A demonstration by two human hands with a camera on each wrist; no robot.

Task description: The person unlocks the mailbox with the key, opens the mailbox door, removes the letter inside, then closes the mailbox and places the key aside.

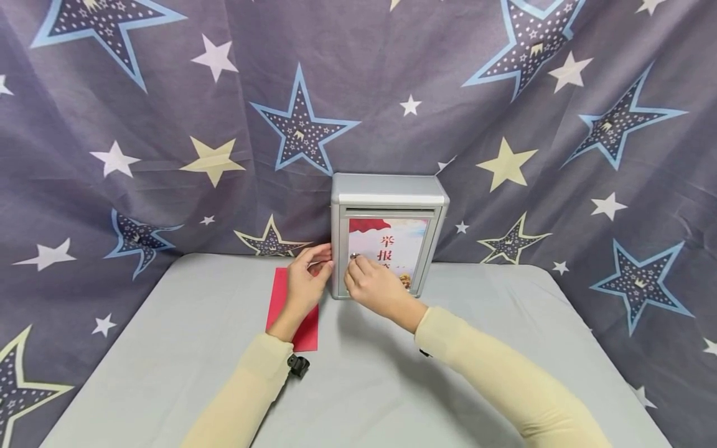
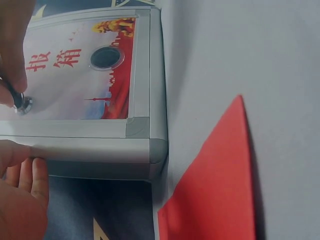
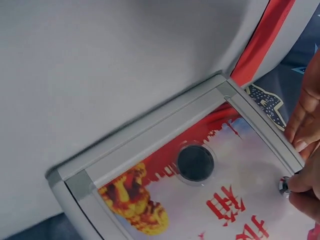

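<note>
A silver-grey metal box point(image 1: 390, 186) stands upright, with a slot across its upper front and a printed panel bearing red characters. On the panel's left side is a small round chrome lock point(image 2: 23, 105). My right hand point(image 1: 371, 283) pinches a black-headed key point(image 2: 7, 90) at this lock; its fingers hide part of the key. At the box's left side, my left hand point(image 1: 305, 283) touches the edge with its thumb and fingertips, the fingers fairly straight. A red envelope-like paper point(image 1: 305, 333) lies flat beneath the left wrist, partly covered by it.
The box rests near the back of a table with a pale grey cover point(image 1: 218, 311). A dark star-patterned curtain point(image 1: 381, 130) hangs right behind it. A dark round window point(image 3: 195, 163) sits low in the front panel.
</note>
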